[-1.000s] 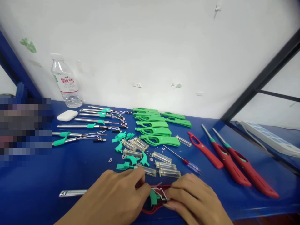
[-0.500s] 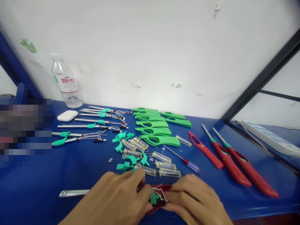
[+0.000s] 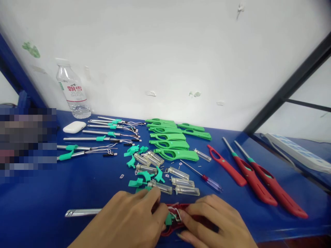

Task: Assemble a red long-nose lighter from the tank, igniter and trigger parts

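Near the table's front edge lies an opened red lighter casing (image 3: 170,233), its metal tube (image 3: 82,212) pointing left. My left hand (image 3: 134,215) is closed on the casing's left part, and covers where the tube enters it. A green trigger (image 3: 169,219) and white wires (image 3: 176,210) show inside, between my hands. My right hand (image 3: 214,217) is closed over the casing's right part, fingertips beside the wires; its grip underneath is partly hidden. Just beyond my hands are clear fuel tanks (image 3: 184,190) and loose green triggers (image 3: 146,175).
Tube assemblies with wires (image 3: 100,138) lie at left; green casings (image 3: 178,155) line the back. A screwdriver (image 3: 213,183) lies right of the tanks. Farther right are a red casing half (image 3: 230,169) and two red lighters (image 3: 258,187). A water bottle (image 3: 73,93) stands by the wall.
My right fingers have shifted slightly on the casing, and the white wires between my hands have a different bend. My left hand is almost in the same place.
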A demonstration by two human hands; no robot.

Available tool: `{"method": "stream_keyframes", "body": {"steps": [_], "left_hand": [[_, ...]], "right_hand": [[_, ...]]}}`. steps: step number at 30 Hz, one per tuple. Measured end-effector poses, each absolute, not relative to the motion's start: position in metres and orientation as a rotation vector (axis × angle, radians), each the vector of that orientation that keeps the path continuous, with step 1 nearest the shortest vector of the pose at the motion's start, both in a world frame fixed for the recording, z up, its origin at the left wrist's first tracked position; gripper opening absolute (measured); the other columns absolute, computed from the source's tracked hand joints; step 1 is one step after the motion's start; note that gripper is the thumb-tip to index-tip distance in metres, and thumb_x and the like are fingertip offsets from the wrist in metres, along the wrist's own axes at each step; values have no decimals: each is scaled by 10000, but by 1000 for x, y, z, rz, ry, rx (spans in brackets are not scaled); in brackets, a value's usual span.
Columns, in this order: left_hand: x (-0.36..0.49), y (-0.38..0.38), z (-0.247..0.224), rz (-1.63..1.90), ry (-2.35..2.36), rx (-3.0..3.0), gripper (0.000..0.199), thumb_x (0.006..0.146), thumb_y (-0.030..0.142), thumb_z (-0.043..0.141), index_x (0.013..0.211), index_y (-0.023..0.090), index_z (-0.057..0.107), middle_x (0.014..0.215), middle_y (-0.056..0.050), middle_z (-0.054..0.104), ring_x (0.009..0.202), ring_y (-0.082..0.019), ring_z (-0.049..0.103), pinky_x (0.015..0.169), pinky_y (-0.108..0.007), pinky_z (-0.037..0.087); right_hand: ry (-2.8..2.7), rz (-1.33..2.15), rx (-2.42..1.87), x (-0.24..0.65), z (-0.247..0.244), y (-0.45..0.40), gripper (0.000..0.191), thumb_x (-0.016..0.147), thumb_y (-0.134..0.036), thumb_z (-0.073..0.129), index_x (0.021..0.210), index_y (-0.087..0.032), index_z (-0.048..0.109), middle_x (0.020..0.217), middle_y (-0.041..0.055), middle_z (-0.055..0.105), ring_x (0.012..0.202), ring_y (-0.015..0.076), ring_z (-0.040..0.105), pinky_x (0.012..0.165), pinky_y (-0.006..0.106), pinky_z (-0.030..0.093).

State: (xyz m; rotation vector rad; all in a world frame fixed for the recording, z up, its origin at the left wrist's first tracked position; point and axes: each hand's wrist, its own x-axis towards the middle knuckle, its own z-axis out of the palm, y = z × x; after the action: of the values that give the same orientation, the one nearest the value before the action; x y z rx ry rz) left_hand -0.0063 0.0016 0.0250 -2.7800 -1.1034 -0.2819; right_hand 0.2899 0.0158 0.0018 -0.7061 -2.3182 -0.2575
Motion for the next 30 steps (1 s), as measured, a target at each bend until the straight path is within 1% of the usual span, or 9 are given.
{"method": "stream_keyframes", "body": {"steps": [6,10,13,15,18,21,24,28,30], "left_hand": [[-20,6,48,-222,-1161,-2887,448,1160,-17,535,1304,311,805,1244,17,895,1052,-224,867,740,-316,565],[-17,12,55,-268,-1348,-2866,288,1206,211,685,1433,314,830,1271,-59,881,1174,-249,844,899,-250,639],[-12,17,55,-314,-1418,-2845,290,1204,354,740,1477,320,831,1289,-89,873,1247,-286,839,999,-281,679],[-13,19,52,-333,-1448,-2829,311,1193,385,745,1485,325,834,1303,-96,873,1251,-296,843,1009,-295,691],[-25,17,43,-343,-1497,-2798,347,1161,334,753,1497,328,836,1298,-94,881,1206,-297,854,978,-293,687],[-44,14,30,-357,-1457,-2764,477,1083,117,678,1460,354,848,1266,-55,889,1081,-271,857,892,-299,646],[-52,15,22,-450,-1346,-2711,656,999,-55,517,1354,377,859,1222,-1,888,985,-250,853,809,-349,563],[-41,20,29,-589,-1265,-2771,553,994,-72,492,1077,339,851,1065,6,830,771,-210,745,630,-396,372],[-32,22,36,-506,-1321,-2831,535,985,-74,536,1055,338,870,1086,10,825,712,-183,695,622,-381,340]], "right_hand": [[-2273,-169,-704,291,1,14,344,1366,-400,647,1182,-245,892,954,-20,924,754,134,864,718,290,675],[-2240,-137,-715,287,2,14,344,1374,-402,635,1183,-260,883,961,-33,928,738,118,865,717,271,673],[-2216,-146,-709,288,3,14,385,1381,-394,618,1141,-246,880,917,-26,918,709,122,862,700,277,671],[-2209,-146,-720,291,2,14,339,1371,-365,647,1158,-245,883,924,-17,921,711,131,863,702,281,679],[-2155,-130,-797,299,-3,13,193,1318,-232,712,1236,-255,885,1003,6,938,823,158,908,798,272,732],[-2069,-178,-913,305,-9,14,189,1270,-173,727,1289,-268,890,1085,24,949,938,190,943,921,288,773],[-2097,-208,-976,305,-12,17,192,1296,-260,718,1364,-300,893,1177,16,959,1035,193,957,1015,289,776],[-2151,-196,-980,305,-14,18,229,1329,-289,667,1383,-317,889,1220,1,959,1099,173,950,1056,266,753],[-2154,-199,-986,307,-16,18,243,1325,-266,663,1391,-307,894,1221,11,962,1103,181,952,1052,281,756]]}}
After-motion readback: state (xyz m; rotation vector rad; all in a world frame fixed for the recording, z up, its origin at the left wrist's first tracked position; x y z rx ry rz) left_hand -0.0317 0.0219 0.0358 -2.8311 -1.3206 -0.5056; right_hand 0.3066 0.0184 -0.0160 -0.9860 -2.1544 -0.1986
